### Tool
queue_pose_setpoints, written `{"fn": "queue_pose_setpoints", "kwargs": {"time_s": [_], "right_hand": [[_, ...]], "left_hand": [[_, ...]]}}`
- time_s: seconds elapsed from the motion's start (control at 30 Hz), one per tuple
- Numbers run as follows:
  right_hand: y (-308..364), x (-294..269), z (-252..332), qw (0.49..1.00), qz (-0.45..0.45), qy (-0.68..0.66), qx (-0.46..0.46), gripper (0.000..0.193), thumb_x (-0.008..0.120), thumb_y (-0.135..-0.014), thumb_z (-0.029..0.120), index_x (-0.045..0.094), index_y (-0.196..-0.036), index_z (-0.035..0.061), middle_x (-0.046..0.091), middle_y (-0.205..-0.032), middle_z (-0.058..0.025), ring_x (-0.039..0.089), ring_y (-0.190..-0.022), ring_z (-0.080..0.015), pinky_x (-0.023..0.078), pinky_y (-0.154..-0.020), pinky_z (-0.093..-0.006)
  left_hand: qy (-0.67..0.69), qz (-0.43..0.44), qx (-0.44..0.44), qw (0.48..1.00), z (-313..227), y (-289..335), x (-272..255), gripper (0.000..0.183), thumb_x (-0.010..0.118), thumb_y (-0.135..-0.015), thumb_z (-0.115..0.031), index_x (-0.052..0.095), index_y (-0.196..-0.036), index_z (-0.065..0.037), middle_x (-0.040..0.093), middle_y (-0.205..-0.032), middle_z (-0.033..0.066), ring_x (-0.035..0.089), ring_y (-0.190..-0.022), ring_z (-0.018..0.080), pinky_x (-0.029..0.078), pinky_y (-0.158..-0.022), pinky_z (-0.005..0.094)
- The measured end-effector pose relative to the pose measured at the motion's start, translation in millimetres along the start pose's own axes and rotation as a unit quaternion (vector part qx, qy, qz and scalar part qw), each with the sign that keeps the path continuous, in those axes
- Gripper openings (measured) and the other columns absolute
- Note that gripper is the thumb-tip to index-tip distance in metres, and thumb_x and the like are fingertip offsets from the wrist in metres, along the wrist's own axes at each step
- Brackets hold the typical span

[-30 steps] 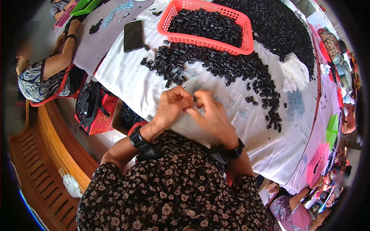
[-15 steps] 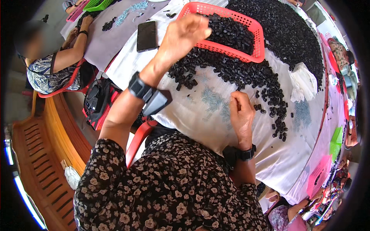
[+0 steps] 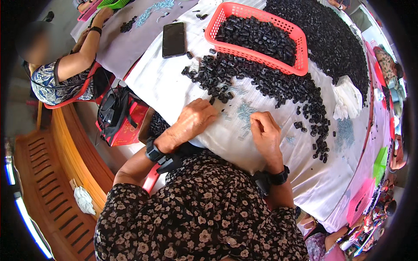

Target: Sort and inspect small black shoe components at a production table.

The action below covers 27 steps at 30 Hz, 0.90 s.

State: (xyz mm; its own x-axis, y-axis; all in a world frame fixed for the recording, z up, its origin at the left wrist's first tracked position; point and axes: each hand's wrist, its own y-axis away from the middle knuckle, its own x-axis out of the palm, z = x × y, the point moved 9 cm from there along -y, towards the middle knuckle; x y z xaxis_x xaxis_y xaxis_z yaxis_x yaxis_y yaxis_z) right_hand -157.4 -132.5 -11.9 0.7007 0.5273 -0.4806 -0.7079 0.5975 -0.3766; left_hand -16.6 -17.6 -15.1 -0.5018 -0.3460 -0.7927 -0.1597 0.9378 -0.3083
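Note:
Low over the near part of the white-covered table [image 3: 226, 145], my left hand [image 3: 198, 117] has its fingers curled inward; anything in them is hidden. To its right, my right hand [image 3: 265, 135] is closed, thumb against the bent fingers, and I cannot make out what it pinches. Between and just beyond the hands lie small thin silvery-blue pieces, like screws [image 3: 245, 112]. A band of short black plastic pieces [image 3: 300, 89] curves past them. Behind it stands a red perforated basket [image 3: 261, 58] with more black pieces inside.
A large heap of black pieces [image 3: 326, 43] covers the far right, beside a crumpled white plastic bag [image 3: 347, 100]. A phone [image 3: 174, 40] lies at the back left. Another person [image 3: 65, 74] sits at left near a black bag [image 3: 114, 108] and a wooden bench [image 3: 56, 187].
My left hand has come down and back from above the red basket to the near table, close to my right hand. The right hand stays closed, slightly shifted.

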Motion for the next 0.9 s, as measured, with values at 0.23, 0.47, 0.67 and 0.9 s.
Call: {"fn": "queue_pose_setpoints", "kwargs": {"time_s": [0.23, 0.47, 0.67, 0.9], "right_hand": [[-0.2, -0.3, 4.3, 1.0, 0.004, 0.013, 0.002, 0.011, 0.057, -0.08, -0.004, 0.058, -0.089, 0.0022, 0.057, -0.077, -0.0095, 0.056, -0.06, -0.0192, 0.044, -0.052, -0.0287], [3.0, 6.3, 5.2, 0.981, 0.025, -0.169, 0.091, 0.012, 0.059, -0.084, -0.001, 0.059, -0.096, 0.0015, 0.057, -0.082, -0.0018, 0.052, -0.068, -0.0064, 0.044, -0.059, -0.0212], [5.6, 25.5, 17.2, 0.932, 0.122, -0.315, 0.131, 0.014, 0.06, -0.087, 0.002, 0.057, -0.1, 0.0004, 0.055, -0.087, -0.0009, 0.051, -0.077, -0.0053, 0.043, -0.067, -0.02], [10.0, 17.3, 10.5, 0.95, 0.078, -0.279, 0.113, 0.008, 0.059, -0.087, 0.001, 0.057, -0.095, 0.0003, 0.054, -0.084, -0.0002, 0.049, -0.07, -0.0047, 0.042, -0.062, -0.0198]], "left_hand": [[-0.105, 0.01, -0.008, 0.994, 1.4, -7.7, 14.9, 0.015, 0.067, -0.072, -0.007, 0.06, -0.085, -0.004, 0.056, -0.082, 0.0109, 0.057, -0.078, 0.0274, 0.048, -0.068, 0.0343], [0.424, 0.023, -0.205, 0.882, 13.0, -7.2, 9.5, 0.016, 0.061, -0.088, -0.016, 0.06, -0.087, 0.0, 0.061, -0.078, 0.0043, 0.057, -0.071, 0.0125, 0.046, -0.068, 0.0254], [0.595, 0.097, -0.209, 0.77, -19.2, -6.0, 42.8, 0.02, 0.059, -0.09, -0.02, 0.062, -0.088, 0.0, 0.06, -0.075, 0.0014, 0.054, -0.07, 0.0074, 0.044, -0.067, 0.021], [0.489, 0.044, -0.203, 0.847, -12.1, -6.8, 38.3, 0.019, 0.061, -0.088, -0.02, 0.063, -0.088, 0.0, 0.06, -0.073, 0.0017, 0.053, -0.067, 0.0081, 0.044, -0.063, 0.0229]]}}
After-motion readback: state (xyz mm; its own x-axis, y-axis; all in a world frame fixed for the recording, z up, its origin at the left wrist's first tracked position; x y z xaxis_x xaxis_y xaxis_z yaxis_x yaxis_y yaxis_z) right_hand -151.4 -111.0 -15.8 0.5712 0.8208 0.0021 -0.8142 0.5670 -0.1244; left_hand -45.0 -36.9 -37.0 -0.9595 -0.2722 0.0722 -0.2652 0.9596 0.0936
